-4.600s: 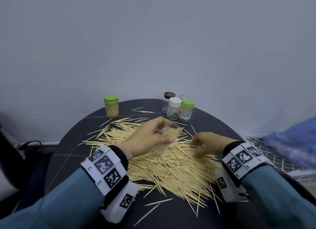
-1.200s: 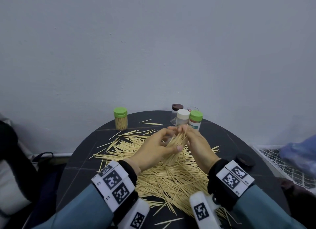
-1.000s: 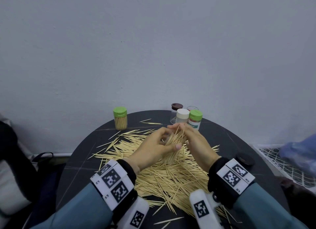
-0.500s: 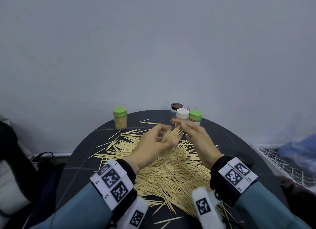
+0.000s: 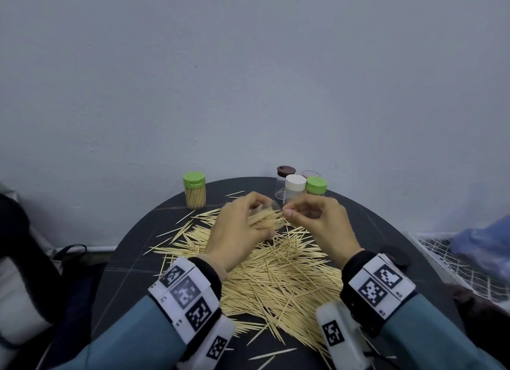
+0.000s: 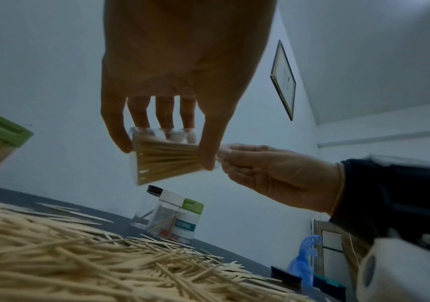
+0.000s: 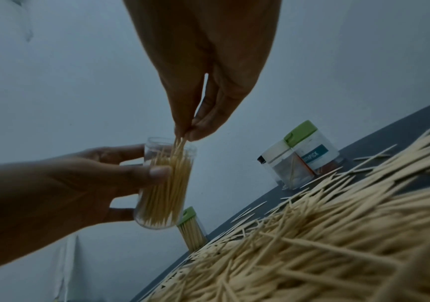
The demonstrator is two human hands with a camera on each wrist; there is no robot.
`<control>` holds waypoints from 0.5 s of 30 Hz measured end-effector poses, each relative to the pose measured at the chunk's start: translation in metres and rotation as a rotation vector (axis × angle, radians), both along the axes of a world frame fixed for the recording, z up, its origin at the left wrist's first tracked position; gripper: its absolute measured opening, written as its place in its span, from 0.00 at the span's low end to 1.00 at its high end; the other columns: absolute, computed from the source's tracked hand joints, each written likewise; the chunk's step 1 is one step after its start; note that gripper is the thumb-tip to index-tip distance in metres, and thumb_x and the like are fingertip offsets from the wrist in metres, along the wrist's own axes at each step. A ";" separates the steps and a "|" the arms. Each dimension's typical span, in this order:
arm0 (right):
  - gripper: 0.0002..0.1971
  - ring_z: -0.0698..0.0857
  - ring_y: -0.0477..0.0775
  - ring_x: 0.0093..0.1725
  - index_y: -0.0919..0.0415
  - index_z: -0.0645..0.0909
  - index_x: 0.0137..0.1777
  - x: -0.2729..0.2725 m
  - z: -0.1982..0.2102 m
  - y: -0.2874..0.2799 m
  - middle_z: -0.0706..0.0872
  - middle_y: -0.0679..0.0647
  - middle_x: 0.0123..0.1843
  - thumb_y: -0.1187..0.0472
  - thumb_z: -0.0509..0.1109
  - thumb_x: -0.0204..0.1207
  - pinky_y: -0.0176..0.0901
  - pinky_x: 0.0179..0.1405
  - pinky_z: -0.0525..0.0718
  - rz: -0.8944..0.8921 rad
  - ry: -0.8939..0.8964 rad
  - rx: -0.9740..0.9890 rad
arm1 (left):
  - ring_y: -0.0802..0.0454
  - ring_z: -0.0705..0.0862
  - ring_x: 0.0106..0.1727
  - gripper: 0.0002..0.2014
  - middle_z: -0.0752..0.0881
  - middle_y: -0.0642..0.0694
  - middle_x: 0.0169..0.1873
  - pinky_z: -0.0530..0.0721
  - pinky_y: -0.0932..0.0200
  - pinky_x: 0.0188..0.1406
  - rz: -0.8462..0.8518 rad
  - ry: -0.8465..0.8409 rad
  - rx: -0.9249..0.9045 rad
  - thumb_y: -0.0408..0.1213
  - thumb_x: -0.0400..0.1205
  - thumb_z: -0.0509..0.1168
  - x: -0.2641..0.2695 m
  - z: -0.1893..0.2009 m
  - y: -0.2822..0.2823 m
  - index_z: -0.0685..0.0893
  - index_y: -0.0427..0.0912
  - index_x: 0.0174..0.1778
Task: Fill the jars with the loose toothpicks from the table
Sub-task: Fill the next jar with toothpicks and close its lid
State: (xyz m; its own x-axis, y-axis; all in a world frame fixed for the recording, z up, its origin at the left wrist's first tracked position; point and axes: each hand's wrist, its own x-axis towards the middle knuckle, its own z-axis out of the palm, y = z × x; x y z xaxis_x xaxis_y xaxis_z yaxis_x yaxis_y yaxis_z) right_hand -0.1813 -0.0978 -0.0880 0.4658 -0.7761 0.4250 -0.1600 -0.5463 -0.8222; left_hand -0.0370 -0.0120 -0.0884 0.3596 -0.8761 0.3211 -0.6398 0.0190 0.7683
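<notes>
My left hand [image 5: 242,226] grips a clear lidless jar [image 5: 266,218] and holds it tilted above the table, its mouth toward my right hand. The jar [image 7: 165,183] is more than half full of toothpicks. My right hand [image 5: 288,212] pinches a few toothpicks [image 7: 179,143] between thumb and fingertips right at the jar's mouth, their lower ends inside it. In the left wrist view the jar [image 6: 162,161] lies between my left hand's thumb and fingers, and the right hand [image 6: 273,173] meets it from the right. A big pile of loose toothpicks [image 5: 276,276] covers the dark round table [image 5: 129,273] under both hands.
A full jar with a green lid [image 5: 194,190] stands at the back left. Three lidded jars (brown, white, green) [image 5: 300,187] cluster at the back. A dark lid [image 5: 392,255] lies near the right table edge. Beyond that edge are wire mesh [image 5: 455,262] and a blue bag [image 5: 485,242].
4.6 s ago my right hand was down on the pile; it has come up with toothpicks to the jar. Over the last second the bundle has slid deeper into the jar.
</notes>
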 end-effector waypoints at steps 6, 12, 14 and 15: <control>0.04 0.87 0.40 0.35 0.58 0.88 0.39 0.003 0.001 0.004 0.90 0.53 0.36 0.67 0.77 0.69 0.28 0.38 0.84 -0.004 -0.103 0.043 | 0.59 0.84 0.50 0.24 0.86 0.56 0.49 0.81 0.61 0.51 -0.039 -0.051 0.048 0.36 0.66 0.81 0.000 0.004 0.003 0.82 0.55 0.56; 0.03 0.85 0.38 0.35 0.58 0.89 0.39 0.001 0.003 0.005 0.89 0.47 0.34 0.66 0.78 0.68 0.25 0.39 0.83 -0.069 0.032 -0.098 | 0.62 0.82 0.50 0.24 0.86 0.55 0.51 0.77 0.74 0.45 -0.092 -0.003 0.036 0.36 0.65 0.81 -0.001 0.002 0.002 0.83 0.52 0.56; 0.02 0.86 0.41 0.36 0.58 0.89 0.39 0.000 0.003 0.004 0.90 0.49 0.35 0.65 0.78 0.68 0.28 0.41 0.84 -0.033 0.113 -0.097 | 0.63 0.82 0.49 0.25 0.86 0.54 0.52 0.73 0.81 0.38 -0.073 0.009 0.028 0.35 0.65 0.81 0.001 0.002 0.001 0.83 0.52 0.57; 0.02 0.87 0.41 0.36 0.59 0.90 0.39 0.000 0.003 0.004 0.90 0.50 0.36 0.65 0.78 0.68 0.28 0.41 0.84 -0.013 0.130 -0.082 | 0.61 0.83 0.50 0.25 0.86 0.53 0.52 0.73 0.80 0.38 -0.067 0.005 0.029 0.35 0.65 0.81 0.002 0.001 0.001 0.83 0.52 0.57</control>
State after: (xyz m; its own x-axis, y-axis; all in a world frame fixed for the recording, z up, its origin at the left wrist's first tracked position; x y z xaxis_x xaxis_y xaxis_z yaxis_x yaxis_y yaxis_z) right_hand -0.1812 -0.0933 -0.0848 0.5112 -0.7475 0.4241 -0.2694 -0.6080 -0.7469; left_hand -0.0351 -0.0114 -0.0869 0.3013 -0.9071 0.2938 -0.6338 0.0397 0.7725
